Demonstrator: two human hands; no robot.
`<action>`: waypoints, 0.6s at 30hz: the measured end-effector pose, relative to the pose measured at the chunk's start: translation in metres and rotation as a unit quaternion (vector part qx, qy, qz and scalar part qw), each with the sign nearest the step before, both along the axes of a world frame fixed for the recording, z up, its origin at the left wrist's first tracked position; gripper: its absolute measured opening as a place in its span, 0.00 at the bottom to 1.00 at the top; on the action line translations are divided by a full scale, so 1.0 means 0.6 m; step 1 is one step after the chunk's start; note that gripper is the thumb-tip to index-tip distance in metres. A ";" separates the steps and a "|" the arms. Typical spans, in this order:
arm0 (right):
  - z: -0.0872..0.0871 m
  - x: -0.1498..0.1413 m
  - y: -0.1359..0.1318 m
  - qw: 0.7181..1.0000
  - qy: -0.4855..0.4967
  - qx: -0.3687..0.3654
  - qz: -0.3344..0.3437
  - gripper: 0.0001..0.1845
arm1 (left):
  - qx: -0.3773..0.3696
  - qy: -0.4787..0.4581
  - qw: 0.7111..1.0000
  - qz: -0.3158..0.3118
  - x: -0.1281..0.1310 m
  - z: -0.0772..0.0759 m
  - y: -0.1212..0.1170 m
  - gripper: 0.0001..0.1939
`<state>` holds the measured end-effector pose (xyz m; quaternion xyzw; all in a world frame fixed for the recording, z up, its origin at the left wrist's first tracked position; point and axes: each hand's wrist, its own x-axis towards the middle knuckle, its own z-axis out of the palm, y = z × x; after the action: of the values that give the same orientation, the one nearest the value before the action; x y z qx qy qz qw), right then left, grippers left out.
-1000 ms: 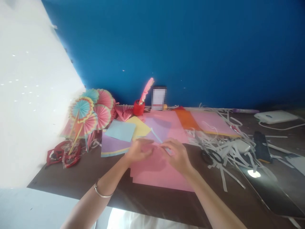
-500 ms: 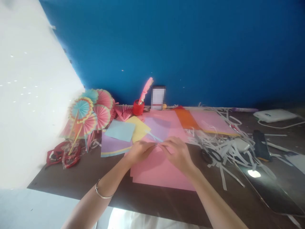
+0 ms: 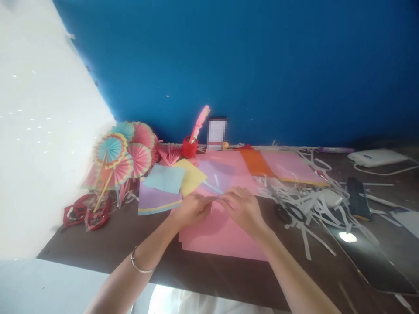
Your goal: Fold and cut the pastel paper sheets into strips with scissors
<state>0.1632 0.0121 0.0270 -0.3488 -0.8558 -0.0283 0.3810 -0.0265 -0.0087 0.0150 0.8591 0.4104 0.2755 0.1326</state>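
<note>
A dark brown table [image 3: 137, 248] stands against a blue wall [image 3: 248, 56], and a white wall [image 3: 42, 87] closes it on the left side. Over pink paper [image 3: 222, 240], near the middle of the table, the two hands of the person meet closely. The thumb and forefinger of the right hand [image 3: 244, 211] are narrow, pinched on a thin pale blue strip [image 3: 212, 187], which lies toward the far side from the fingertips. The fingers of the left hand [image 3: 193, 209] are bent beside them; what is between their tips is hidden, so one cannot tell if they also grip the strip.

Between the pink paper and the front edge, a brown band of the table shows, and the forearms cross it. On the left, the hands have near them a light blue sheet [image 3: 163, 178] and a yellow sheet [image 3: 192, 175]. On the right, a tangle of white strips [image 3: 307, 244] with scissors [image 3: 290, 213] in it lies beside the right forearm, and farther a dark flat device [image 3: 376, 266].

At the back, a small red container [image 3: 189, 149] holds a pink pleated paper [image 3: 199, 124], which leans to the right; the inside bottom is not visible
</note>
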 end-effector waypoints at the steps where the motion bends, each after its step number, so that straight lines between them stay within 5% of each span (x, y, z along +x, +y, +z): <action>1: 0.000 0.000 -0.001 1.000 -0.003 -0.005 0.002 0.08 | 0.008 0.001 1.000 0.005 0.001 0.000 0.000 0.17; 7: 0.000 -0.004 -0.004 1.000 -0.016 -0.019 0.012 0.09 | 0.073 -0.012 0.997 0.024 0.003 -0.011 0.011 0.12; 13: 0.003 0.000 -0.003 0.998 -0.046 -0.032 0.016 0.07 | 0.044 0.042 0.998 0.025 -0.002 -0.017 0.013 0.17; 18: 0.003 0.005 0.001 0.997 -0.067 -0.041 0.009 0.08 | -0.012 -0.010 1.000 0.002 0.000 -0.012 0.010 0.15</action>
<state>0.1662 0.0125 0.0290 -0.3538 -0.8827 -0.0133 0.3089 -0.0265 -0.0025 0.0075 0.8535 0.4145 0.2795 0.1468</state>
